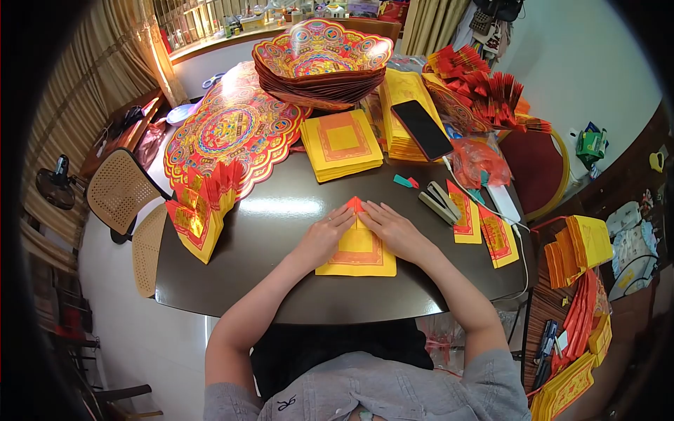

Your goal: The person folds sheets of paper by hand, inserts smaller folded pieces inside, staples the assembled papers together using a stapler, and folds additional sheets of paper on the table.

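Note:
A yellow sheet of paper with a red printed border lies on the dark table near its front edge. Its far end is folded to a red point. My left hand rests flat on the left slope of that point, fingers stretched out. On the right slope lies my right hand, its fingers also extended and flat. The fingertips of both hands come near each other at the red tip. Beyond them sits a stack of yellow printed paper. A stapler is to the right of my right hand.
Folded red and yellow papers stand at the left. Behind are round patterned sheets and stacked ornate trays. A phone with a white cable lies on yellow paper. Two folded pieces lie at the right edge.

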A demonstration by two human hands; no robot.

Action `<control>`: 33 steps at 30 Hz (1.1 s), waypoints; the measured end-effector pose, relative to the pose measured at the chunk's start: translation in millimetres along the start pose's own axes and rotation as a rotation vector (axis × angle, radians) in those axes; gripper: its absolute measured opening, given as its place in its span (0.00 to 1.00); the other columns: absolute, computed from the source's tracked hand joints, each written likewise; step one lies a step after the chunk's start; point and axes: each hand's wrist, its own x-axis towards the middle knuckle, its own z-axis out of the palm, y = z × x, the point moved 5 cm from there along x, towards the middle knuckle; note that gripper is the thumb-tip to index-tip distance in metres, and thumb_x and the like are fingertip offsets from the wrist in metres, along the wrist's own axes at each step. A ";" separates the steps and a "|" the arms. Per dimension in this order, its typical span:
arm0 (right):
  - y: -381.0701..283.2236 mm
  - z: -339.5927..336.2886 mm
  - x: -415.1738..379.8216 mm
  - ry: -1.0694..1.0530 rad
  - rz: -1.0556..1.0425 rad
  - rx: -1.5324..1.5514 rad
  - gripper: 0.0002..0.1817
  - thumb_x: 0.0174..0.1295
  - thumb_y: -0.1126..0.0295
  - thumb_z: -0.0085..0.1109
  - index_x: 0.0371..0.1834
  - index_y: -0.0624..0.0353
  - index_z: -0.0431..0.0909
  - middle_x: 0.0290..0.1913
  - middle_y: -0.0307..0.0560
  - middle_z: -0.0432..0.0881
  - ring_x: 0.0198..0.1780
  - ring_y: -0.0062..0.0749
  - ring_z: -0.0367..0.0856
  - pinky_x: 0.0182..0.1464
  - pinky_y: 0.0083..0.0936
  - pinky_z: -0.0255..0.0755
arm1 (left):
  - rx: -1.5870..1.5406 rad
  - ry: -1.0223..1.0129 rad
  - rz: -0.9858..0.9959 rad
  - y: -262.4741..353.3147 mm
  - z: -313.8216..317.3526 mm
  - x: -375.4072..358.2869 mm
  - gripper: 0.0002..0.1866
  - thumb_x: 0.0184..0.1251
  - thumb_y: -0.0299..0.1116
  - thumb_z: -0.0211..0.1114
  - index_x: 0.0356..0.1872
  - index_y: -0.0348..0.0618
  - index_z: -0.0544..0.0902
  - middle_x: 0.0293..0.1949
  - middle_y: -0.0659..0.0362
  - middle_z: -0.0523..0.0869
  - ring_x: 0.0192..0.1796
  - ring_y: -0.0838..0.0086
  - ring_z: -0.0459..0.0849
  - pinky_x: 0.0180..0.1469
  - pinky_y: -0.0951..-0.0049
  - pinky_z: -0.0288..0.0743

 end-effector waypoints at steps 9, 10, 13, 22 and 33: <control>-2.7 0.3 1.4 -0.043 0.013 0.000 0.16 0.33 0.74 0.32 0.31 0.62 0.52 0.36 0.47 0.52 0.38 0.29 0.50 0.39 0.16 0.44 | 0.036 -0.036 0.032 1.9 0.1 -3.8 0.17 0.25 0.20 0.40 0.27 0.33 0.59 0.33 0.57 0.59 0.38 0.74 0.54 0.36 0.81 0.51; -3.1 -0.1 1.1 -0.035 -0.002 0.018 0.16 0.33 0.74 0.32 0.30 0.63 0.52 0.36 0.47 0.52 0.38 0.30 0.50 0.39 0.16 0.44 | 0.023 -0.049 0.025 2.4 -0.8 -3.7 0.17 0.25 0.20 0.40 0.27 0.33 0.59 0.33 0.57 0.59 0.38 0.74 0.54 0.37 0.81 0.50; -3.6 -0.3 -1.0 -0.015 -0.047 0.074 0.15 0.33 0.74 0.32 0.29 0.66 0.52 0.35 0.50 0.51 0.38 0.32 0.50 0.38 0.17 0.44 | -0.019 -0.091 0.002 3.9 -2.8 -3.7 0.18 0.25 0.20 0.40 0.28 0.34 0.59 0.33 0.57 0.59 0.38 0.73 0.54 0.38 0.81 0.48; -2.5 5.3 -4.0 0.004 -0.070 0.194 0.15 0.34 0.74 0.29 0.30 0.66 0.51 0.37 0.51 0.48 0.39 0.32 0.47 0.40 0.17 0.40 | -0.113 -0.105 0.031 -0.2 -4.1 -6.8 0.17 0.26 0.21 0.41 0.28 0.35 0.59 0.32 0.57 0.59 0.38 0.72 0.55 0.38 0.79 0.47; 3.3 2.4 -0.4 -0.044 0.109 0.500 0.16 0.36 0.72 0.27 0.32 0.66 0.49 0.38 0.48 0.48 0.40 0.30 0.46 0.40 0.16 0.38 | -0.071 0.035 0.081 2.4 -0.7 -9.3 0.12 0.31 0.26 0.41 0.24 0.35 0.62 0.29 0.55 0.62 0.34 0.70 0.60 0.35 0.80 0.51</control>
